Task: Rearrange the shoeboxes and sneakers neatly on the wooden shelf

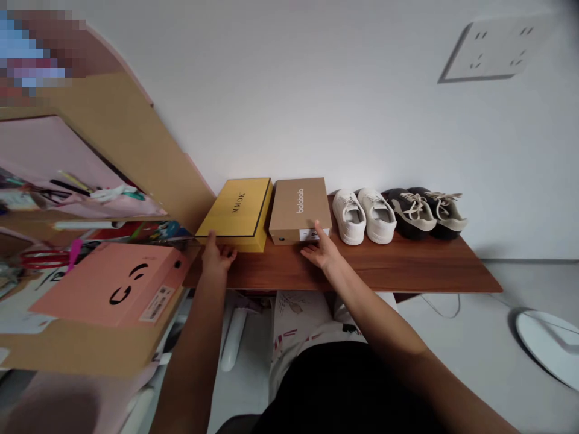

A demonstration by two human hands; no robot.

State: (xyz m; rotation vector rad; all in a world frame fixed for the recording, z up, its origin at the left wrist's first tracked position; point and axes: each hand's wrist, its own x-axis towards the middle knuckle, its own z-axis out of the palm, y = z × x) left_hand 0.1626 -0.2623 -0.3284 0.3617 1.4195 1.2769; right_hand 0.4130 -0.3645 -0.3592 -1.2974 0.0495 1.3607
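Observation:
A yellow shoe box (237,208) marked MMOK lies closed on a reddish-brown wooden shelf board (280,265). Beside it on the right is a closed brown shoe box (301,205) marked balabala, a narrow gap between them. My left hand (217,253) is at the yellow box's front edge, thumb against the lid, fingers spread in front of its side. At the brown box's front right corner, my right hand (321,247) has its thumb up at the edge by a white label and its fingers stretched out below. Neither hand is wrapped around a box.
White sneakers (365,216) and dark shoes with pale laces (425,212) stand right of the boxes. A pink shoe box (113,283) lies on the cluttered wooden shelving (90,352) at left. The wall (316,90) behind carries a socket panel (493,51). A white round base (549,343) stands at right.

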